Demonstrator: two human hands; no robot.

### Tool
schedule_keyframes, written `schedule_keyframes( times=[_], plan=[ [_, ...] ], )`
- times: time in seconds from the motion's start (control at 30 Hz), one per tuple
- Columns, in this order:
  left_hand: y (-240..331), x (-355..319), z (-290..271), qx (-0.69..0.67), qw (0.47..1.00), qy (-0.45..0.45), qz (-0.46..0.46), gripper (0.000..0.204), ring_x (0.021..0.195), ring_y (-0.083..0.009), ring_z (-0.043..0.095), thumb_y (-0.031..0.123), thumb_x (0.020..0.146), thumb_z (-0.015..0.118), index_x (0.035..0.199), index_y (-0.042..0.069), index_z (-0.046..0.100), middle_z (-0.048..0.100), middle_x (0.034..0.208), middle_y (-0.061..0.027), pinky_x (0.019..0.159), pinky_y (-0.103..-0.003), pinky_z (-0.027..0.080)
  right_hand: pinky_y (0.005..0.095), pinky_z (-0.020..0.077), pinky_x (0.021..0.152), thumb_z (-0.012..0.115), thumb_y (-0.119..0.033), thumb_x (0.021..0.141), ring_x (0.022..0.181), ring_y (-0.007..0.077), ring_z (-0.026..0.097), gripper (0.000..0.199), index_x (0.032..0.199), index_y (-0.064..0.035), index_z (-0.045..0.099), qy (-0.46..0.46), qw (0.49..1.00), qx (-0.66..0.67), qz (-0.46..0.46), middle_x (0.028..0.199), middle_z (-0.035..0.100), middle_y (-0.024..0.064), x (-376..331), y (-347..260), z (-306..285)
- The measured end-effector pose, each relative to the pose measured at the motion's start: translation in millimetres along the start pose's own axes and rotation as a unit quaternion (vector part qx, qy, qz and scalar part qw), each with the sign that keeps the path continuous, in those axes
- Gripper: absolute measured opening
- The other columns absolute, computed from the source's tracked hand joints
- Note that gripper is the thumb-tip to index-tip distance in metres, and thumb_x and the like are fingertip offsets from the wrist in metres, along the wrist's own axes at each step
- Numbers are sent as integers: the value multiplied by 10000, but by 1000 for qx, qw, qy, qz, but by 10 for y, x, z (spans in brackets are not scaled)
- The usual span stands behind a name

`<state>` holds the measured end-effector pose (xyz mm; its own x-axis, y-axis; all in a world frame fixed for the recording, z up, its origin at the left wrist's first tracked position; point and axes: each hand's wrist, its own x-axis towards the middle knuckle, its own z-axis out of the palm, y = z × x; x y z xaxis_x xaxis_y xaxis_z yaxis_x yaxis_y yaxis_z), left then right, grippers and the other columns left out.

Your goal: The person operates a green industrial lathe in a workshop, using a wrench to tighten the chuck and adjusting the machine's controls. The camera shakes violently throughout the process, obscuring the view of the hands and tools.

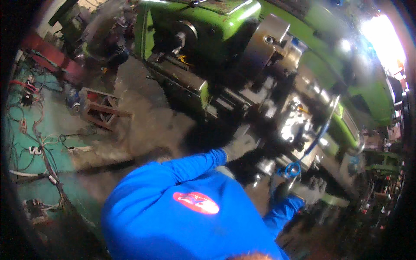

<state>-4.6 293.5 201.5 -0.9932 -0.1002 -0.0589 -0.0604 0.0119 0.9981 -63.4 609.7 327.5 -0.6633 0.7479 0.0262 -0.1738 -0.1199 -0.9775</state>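
Note:
In front of me stands a green metal lathe (203, 26). Its big steel chuck (268, 37) is at the upper middle, and the tool carriage (297, 123) lies below it, glinting. My left hand (240, 147), in a grey glove, reaches to the dark near side of the carriage. Its fingers look curled, but what they grip is lost in shadow. My right hand (310, 190), gloved too, is farther right, near the carriage's lower end; its fingers are blurred. Beside it, a blue coiled hose (292, 169) hangs from the carriage.
A rusty metal stand (102, 108) is on the floor at left. Several cables (47, 167) trail over green flooring at the far left. A red beam (52, 56) lies behind them. Shelving with small parts (385, 186) is at the far right.

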Motion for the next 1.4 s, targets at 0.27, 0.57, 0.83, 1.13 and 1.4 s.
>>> schedule_keyframes(
  times=[0.27, 0.57, 0.83, 1.13, 1.4],
  plan=[
    [-654, -46, -1305, 55, 975, 193, -91, 208, 772, -150, 604, 254, 966, 648, 962, 48, 667, 650, 823, -43, 717, -326, 504, 396, 572, 864, 512, -129, 959, 1012, 300, 628, 366, 1282, 30, 581, -13, 932, -214, -294, 1183, 638, 179, 603, 265, 436],
    [-751, -91, -1907, 305, 900, 280, -139, 238, 949, -345, 649, 250, 936, 656, 1089, 69, 681, 680, 1058, -169, 865, -479, 520, 319, 545, 719, 395, -367, 1081, 763, 238, 595, 443, 1054, 23, 602, -232, 921, -58, -308, 934, 649, 149, -128, -301, 1325],
    [-2220, 713, -3440, 152, 835, 440, -293, 672, 1260, -375, 582, 313, 908, 693, 1477, 17, 495, 619, 1360, -213, 1083, -451, 473, 336, 564, 779, 508, -273, 1066, 865, 182, 661, 319, 1147, -29, 698, -297, 914, -195, -196, 959, 704, 84, -1504, -3, 1933],
    [-3742, 891, -4569, -74, 946, 129, -288, 340, 1209, -338, 555, 250, 924, 673, 1208, 73, 615, 568, 1301, -138, 946, -547, 508, 381, 575, 805, 678, -178, 940, 861, 278, 696, 162, 1046, -67, 728, -216, 803, -440, -339, 982, 726, 109, -2283, -231, 2619],
    [-3258, 1024, -4334, 9, 935, 189, -301, 362, 1242, -329, 550, 185, 902, 654, 1241, 63, 619, 574, 1326, -136, 974, -514, 505, 422, 569, 875, 729, -216, 879, 965, 323, 703, 223, 1053, -78, 725, -199, 922, -298, -148, 1077, 728, 140, -2130, -113, 2451]
  ],
)
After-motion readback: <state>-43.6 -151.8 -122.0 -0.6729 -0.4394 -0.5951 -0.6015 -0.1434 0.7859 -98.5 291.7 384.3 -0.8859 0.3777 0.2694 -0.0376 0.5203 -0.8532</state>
